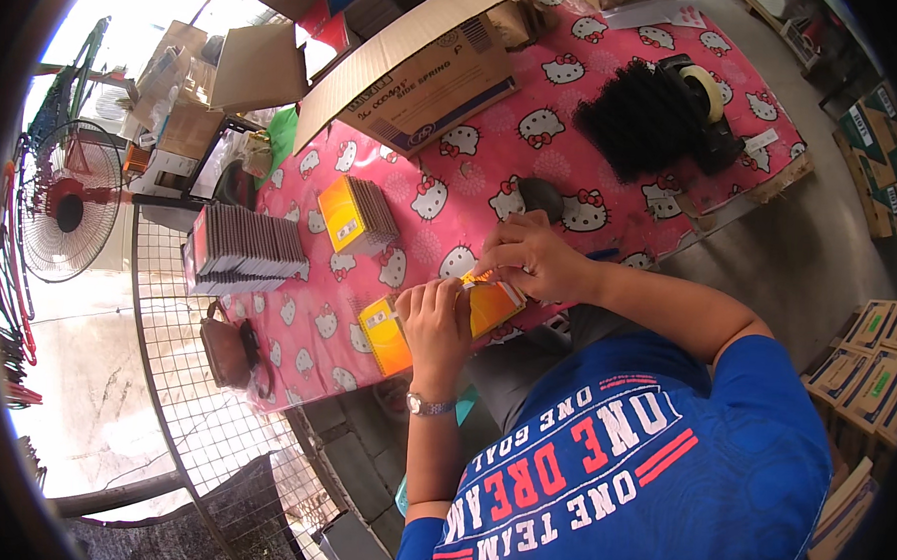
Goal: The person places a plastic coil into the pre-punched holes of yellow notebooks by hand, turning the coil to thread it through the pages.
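Observation:
A yellow-orange notebook (390, 344) with a coil along its edge lies near the table's front edge. My left hand (435, 321), with a watch on the wrist, grips it across the middle, fingers bent over the cover. At the notebook's upper right edge, my right hand (536, 258) is closed in a pinch. What sits between those fingertips is too small to make out. Just beyond the right hand lies a dark rounded object (541, 198). A stack of yellow notebooks (356, 216) stands farther left, beside a larger dark-edged stack of books (244, 249).
The pink patterned cloth (425, 241) covers the table. Toward the back stands an open cardboard box (417, 78). Black bristly strands (628, 120) lie beside a tape roll (704, 94) at right. A brown pouch (227, 350) and a fan (69, 203) are left.

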Demonstrator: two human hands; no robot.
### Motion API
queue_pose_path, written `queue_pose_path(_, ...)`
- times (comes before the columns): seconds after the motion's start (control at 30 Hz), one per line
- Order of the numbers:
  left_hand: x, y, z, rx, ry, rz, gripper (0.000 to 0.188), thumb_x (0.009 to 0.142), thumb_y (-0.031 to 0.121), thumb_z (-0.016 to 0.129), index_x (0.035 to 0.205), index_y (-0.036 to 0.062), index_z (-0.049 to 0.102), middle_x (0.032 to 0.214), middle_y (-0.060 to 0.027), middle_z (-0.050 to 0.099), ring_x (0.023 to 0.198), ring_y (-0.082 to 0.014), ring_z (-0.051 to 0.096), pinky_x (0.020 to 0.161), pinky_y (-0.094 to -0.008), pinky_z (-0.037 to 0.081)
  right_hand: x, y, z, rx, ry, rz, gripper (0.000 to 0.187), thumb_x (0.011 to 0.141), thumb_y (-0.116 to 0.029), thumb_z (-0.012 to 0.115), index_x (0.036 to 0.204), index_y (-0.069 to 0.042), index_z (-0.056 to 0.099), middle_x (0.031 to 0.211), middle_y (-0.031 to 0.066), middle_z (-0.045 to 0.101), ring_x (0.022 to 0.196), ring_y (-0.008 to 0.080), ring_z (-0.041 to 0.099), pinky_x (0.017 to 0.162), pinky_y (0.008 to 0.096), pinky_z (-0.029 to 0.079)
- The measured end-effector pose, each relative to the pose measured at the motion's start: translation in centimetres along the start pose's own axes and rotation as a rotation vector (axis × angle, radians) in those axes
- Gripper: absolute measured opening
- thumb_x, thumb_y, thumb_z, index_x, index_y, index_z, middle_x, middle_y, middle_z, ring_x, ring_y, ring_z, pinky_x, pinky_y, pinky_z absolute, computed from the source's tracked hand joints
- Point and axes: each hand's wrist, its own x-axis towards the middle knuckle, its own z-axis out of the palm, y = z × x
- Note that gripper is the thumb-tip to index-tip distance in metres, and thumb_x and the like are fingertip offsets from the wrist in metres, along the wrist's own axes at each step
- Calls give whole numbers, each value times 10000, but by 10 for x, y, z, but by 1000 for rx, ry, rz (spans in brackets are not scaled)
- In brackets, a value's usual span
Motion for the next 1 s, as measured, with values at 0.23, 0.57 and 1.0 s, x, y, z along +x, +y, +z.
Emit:
queue_pose_path(0.23,3,6,8,12,56,16,174,890,128,632,1050,80,584,972,-104,634,944,-295,594,941,-453,409,-4,-3,2,202,-141,169,208,898,-160,665,1104,-132,686,988,57,625,965,324,645,814,433,505)
queue_pose_path(0.57,0,10,6,-34,34,80,283,857,110,664,1104,63,532,1005,-116,628,963,-307,604,992,-487,411,14,-41,-18,-27,-328,195,394,939,-207,622,1285,-56,507,1051,213,671,987,372,664,793,444,542)
queue_pose_path(1.0,-25,-2,6,129,16,-187,322,823,139,739,1116,118,608,1154,-85,601,1266,-333,454,1116,-562,269,48,33,-35,307,-635,235,502,765,-296,791,1202,-99,643,1284,131,588,1203,299,544,991,403,453)
